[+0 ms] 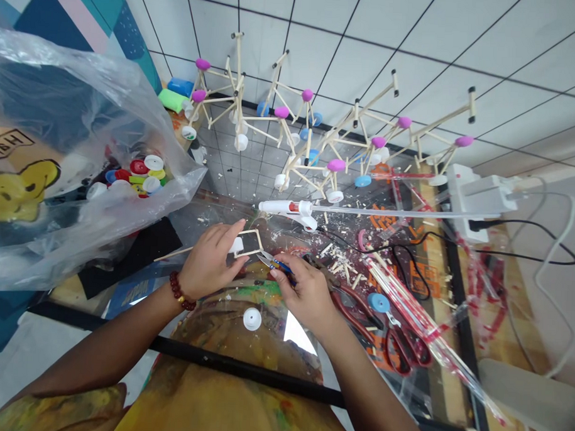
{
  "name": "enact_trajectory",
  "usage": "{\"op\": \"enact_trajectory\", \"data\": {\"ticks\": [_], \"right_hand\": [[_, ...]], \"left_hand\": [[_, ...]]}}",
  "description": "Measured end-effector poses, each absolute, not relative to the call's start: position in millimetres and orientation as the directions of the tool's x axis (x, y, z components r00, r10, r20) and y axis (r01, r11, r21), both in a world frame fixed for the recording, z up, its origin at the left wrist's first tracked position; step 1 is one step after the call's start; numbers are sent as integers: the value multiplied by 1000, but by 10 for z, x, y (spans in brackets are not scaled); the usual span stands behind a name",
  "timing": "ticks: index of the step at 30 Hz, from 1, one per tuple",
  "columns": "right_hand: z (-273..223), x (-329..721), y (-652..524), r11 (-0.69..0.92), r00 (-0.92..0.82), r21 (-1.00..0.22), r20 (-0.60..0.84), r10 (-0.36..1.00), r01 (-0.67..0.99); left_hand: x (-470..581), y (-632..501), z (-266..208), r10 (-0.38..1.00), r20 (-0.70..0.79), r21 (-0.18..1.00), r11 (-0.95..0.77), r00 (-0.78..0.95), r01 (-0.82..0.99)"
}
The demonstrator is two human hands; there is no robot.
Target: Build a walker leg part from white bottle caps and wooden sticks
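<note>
My left hand [211,257], with a beaded bracelet at the wrist, pinches a small wooden stick frame [258,239] by the white bottle cap [236,246] at its near end. A long thin stick [173,254] sticks out to the left of that hand. In my right hand [304,289] is a pair of small blue-handled pliers [282,265], fingers wrapped round it. Its pointed metal jaws are at the lower right corner of the stick frame; I cannot tell whether they grip the wood. A loose white cap [252,319] lies below, between both forearms.
Several stick models [281,113] with caps and pink pieces stand along the back. A glue gun [288,208] lies ahead of my hands. At right are red-handled pliers [355,299], scissors [398,350] and bundled sticks [407,301]. A plastic bag [145,103] with coloured caps [138,167] bulges at left.
</note>
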State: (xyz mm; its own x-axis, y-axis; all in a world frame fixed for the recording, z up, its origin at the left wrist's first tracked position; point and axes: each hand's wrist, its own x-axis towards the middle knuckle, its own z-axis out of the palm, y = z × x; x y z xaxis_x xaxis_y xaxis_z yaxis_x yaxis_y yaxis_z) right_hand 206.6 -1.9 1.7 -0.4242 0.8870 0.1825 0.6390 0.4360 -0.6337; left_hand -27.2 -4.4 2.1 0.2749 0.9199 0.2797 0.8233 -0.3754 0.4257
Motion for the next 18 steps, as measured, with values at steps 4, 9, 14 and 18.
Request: {"op": "enact_trajectory", "data": {"ticks": [4,9,14,18], "right_hand": [[21,2118,-41,422,-414,-642,174,893,640],[4,2147,-32,415,-402,-631,173,899,656],[15,2130,-30,392,-392,-635,149,908,665],[28,2115,-39,406,-401,-639,163,902,653]], "left_hand": [[-278,-43,22,919,280,423,-377,276,824],[-282,-51,25,923,272,423,-369,272,828],[-277,-54,33,923,274,431,-370,271,823],[-277,-53,31,926,267,435,-363,267,824]]}}
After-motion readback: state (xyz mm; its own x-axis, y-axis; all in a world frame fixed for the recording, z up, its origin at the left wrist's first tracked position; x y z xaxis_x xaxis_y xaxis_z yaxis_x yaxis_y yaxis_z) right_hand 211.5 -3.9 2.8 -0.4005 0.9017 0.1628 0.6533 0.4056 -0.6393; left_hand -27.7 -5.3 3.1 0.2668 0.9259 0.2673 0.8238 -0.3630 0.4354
